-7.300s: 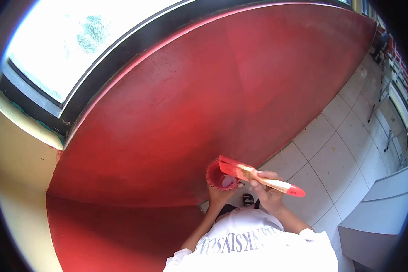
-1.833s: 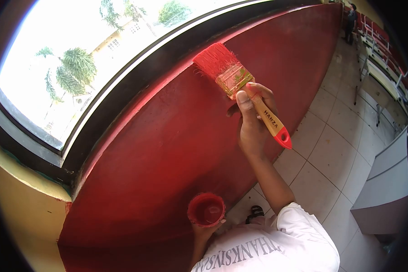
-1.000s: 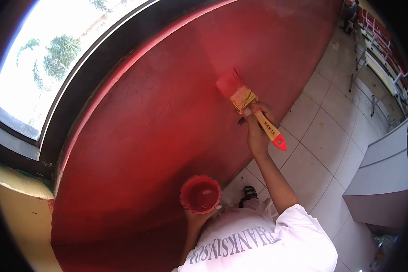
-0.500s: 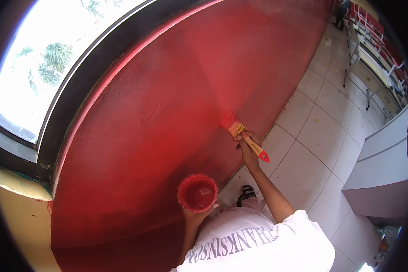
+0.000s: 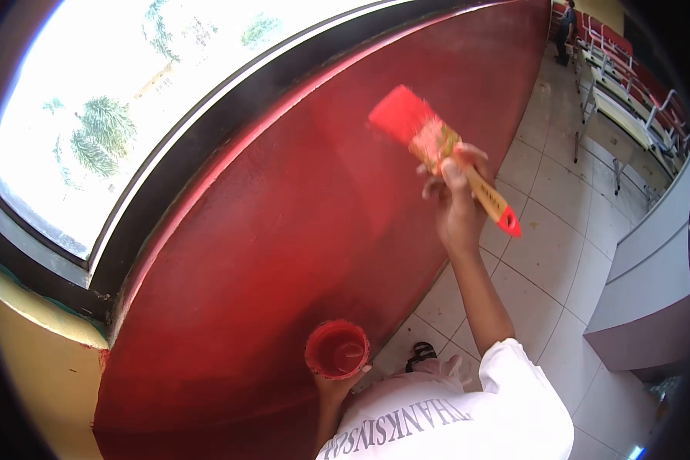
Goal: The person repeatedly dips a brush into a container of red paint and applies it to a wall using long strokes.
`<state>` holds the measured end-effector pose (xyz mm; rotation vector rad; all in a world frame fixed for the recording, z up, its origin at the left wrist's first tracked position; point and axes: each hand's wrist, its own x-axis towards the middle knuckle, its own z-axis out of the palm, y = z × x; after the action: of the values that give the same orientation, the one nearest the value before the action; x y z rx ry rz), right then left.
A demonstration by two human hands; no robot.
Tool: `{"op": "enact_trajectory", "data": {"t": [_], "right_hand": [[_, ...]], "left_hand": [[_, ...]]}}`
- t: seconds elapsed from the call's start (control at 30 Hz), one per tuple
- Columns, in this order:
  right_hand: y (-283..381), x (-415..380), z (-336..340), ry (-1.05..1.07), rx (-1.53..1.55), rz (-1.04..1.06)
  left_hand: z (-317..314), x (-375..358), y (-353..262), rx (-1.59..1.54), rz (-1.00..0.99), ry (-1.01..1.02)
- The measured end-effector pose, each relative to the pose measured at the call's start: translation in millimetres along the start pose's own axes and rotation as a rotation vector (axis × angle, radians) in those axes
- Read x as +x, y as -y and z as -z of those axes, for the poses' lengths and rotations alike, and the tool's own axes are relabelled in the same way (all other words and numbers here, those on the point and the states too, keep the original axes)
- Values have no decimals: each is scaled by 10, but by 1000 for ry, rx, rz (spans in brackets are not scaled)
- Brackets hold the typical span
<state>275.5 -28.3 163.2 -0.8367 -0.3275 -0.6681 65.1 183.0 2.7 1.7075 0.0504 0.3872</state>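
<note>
A wide paintbrush [image 5: 492, 192] with a wooden handle is gripped in my right hand [image 5: 458, 180], raised in front of the red wall [image 5: 245, 222]. Its bristles are coated in red and point up and left, apart from the wall as far as I can tell. Lower down, my left hand [image 5: 341, 383] holds a round container [image 5: 312, 360] from below, with red paint inside and smeared on its rim. Most of the left fingers are hidden beneath the container.
A dark-framed window [image 5: 115, 245] borders the wall at upper left. Desks and chairs [image 5: 617, 107] stand on the tiled floor [image 5: 540, 238] at right, with a person [image 5: 566, 32] beyond. A grey cabinet-like object [image 5: 644, 261] is at the right edge.
My right hand has lifted the brush up and closer to the camera, off its earlier place by the lower wall. The container appears slightly lower, and the view has shifted.
</note>
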Motion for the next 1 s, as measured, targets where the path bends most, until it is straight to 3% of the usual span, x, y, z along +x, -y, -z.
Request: {"op": "enact_trajectory", "data": {"t": [0.27, 0.7, 1.0], "right_hand": [[-217, 337, -315, 26, 10, 24], [-1327, -1053, 1126, -46, -171, -439], [-1347, -1403, 1558, -138, -208, -570]], "left_hand": [[-67, 1, -76, 32, -83, -87], [-20, 6, 14, 41, 18, -24], [-92, 68, -62, -4, 22, -4]]}}
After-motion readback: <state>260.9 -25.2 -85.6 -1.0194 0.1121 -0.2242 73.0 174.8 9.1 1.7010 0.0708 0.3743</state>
